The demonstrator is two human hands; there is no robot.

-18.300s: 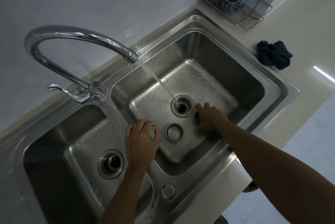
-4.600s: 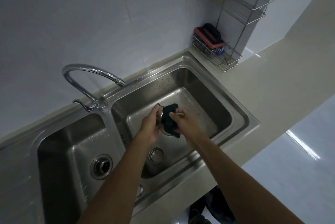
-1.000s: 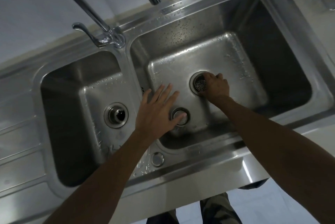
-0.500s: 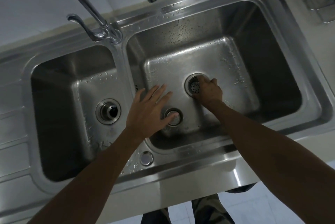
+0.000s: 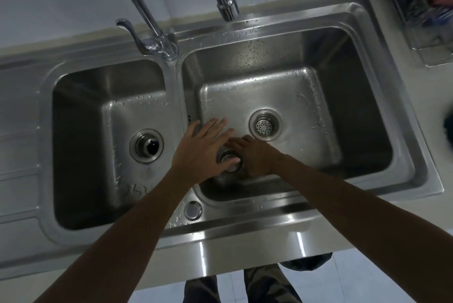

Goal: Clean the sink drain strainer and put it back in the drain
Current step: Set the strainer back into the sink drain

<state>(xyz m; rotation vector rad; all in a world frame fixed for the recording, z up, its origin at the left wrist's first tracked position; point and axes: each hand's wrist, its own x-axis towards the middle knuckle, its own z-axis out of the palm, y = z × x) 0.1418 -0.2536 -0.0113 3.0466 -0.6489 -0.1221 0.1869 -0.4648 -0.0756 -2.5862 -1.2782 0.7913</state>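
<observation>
strainer [image 5: 264, 127] in drain [image 5: 252, 124], left hand [image 5: 201, 148] (flat)

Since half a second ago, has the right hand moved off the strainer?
Yes: right hand left the strainer, moving from the drain toward the near wall.

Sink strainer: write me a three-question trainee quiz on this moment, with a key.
1. True or false: the perforated strainer sits in the drain of the right basin.
2. The faucet spout is: A) running water, B) showing no water, C) out of view.
3. Fill in: the ___ hand's fingers are spread straight, thumb over the round metal cover.
Key: 1 true; 2 B; 3 left hand.
</observation>
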